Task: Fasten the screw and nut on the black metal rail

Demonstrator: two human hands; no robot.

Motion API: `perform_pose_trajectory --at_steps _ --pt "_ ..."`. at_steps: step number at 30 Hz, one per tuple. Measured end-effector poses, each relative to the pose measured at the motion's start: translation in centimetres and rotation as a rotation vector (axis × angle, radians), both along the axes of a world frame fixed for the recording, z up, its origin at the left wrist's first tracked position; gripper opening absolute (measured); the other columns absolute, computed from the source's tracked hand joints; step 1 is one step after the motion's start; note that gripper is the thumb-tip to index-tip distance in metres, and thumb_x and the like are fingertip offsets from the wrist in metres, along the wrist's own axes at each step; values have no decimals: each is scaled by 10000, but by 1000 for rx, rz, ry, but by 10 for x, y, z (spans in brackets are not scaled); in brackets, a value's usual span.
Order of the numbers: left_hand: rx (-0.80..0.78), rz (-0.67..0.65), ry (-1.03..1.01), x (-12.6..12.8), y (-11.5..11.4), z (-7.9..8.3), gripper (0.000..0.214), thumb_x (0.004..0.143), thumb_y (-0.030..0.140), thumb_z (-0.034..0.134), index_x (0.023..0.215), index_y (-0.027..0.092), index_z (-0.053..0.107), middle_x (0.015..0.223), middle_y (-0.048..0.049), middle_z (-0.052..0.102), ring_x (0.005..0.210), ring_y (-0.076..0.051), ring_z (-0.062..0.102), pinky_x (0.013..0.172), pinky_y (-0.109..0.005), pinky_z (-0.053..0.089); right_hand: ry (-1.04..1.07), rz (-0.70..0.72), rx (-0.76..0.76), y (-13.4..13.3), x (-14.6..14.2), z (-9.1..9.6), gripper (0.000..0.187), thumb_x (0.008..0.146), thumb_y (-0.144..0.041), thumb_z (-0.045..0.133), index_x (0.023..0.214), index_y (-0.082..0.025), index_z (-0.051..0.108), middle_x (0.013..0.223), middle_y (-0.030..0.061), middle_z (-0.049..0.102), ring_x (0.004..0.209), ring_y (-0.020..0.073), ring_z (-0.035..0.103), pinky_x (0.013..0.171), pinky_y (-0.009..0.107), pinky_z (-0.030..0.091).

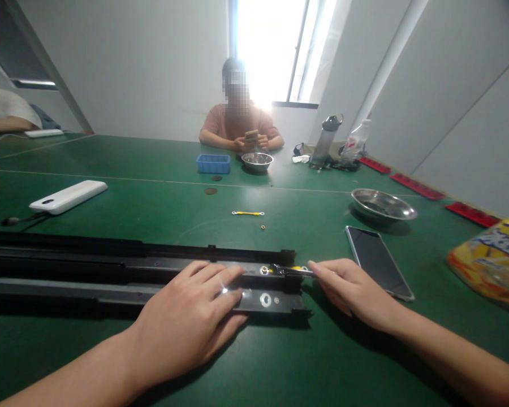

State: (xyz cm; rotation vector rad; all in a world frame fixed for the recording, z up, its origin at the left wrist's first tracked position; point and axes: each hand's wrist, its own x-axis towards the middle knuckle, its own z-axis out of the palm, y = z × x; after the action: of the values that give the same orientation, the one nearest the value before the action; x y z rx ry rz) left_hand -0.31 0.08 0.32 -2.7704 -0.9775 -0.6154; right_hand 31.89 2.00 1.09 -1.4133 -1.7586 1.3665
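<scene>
Two long black metal rails (110, 294) lie side by side across the table. My left hand (190, 311) rests over their right part, fingers on top and thumb along the near edge, holding the near rail. My right hand (348, 285) pinches a slim metal tool (297, 272), which reaches left over the far rail's end. Beside the tool's tip is a brass-coloured nut (264, 271). Part of a yellow wire (297, 268) shows under the tool. On the near rail is a pale round spot (266, 300) with a small hole beside it.
Beyond the rails lie a yellow wire with ring ends (248, 213) and a small brass nut (263, 227). To the right are a phone (379, 263), a metal bowl (384, 204) and a yellow packet (492, 260). A white device (70, 196) lies left. A person (241, 121) sits opposite.
</scene>
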Motion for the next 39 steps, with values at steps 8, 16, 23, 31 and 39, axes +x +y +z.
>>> perform_pose_trajectory --at_steps 8,16,23,31,39 --pt "1 -6 -8 0 0 1 228 1047 396 587 1081 247 756 1379 -52 721 1163 -274 707 1008 -495 519 3 -5 -6 0 0 -2 631 1007 -762 524 667 -236 453 533 -67 380 456 105 321 434 269 198" --pt "4 -4 -1 0 0 0 231 1051 402 578 1088 247 745 1396 -53 710 1170 -274 699 1011 -496 512 -3 5 4 0 1 -3 640 1007 -768 519 661 -234 448 526 -70 371 458 105 312 445 274 187" --pt "-1 -1 0 0 -1 0 226 1049 404 583 1094 252 745 1399 -51 710 1173 -273 698 1020 -495 510 -11 -1 3 0 0 -2 644 998 -780 517 661 -237 442 526 -71 365 459 106 309 449 278 187" --pt "0 0 0 -1 0 -1 226 1048 405 585 1093 253 746 1399 -46 708 1179 -273 694 1016 -495 514 -1 2 -9 0 1 -2 640 993 -783 523 670 -237 445 535 -71 369 457 102 312 443 269 195" --pt "0 -2 -4 0 0 -1 233 1052 409 578 1084 248 743 1381 -42 714 1155 -266 701 1004 -500 520 70 -46 -72 3 4 -4 650 978 -776 564 638 -237 441 516 -73 372 441 95 318 423 254 234"
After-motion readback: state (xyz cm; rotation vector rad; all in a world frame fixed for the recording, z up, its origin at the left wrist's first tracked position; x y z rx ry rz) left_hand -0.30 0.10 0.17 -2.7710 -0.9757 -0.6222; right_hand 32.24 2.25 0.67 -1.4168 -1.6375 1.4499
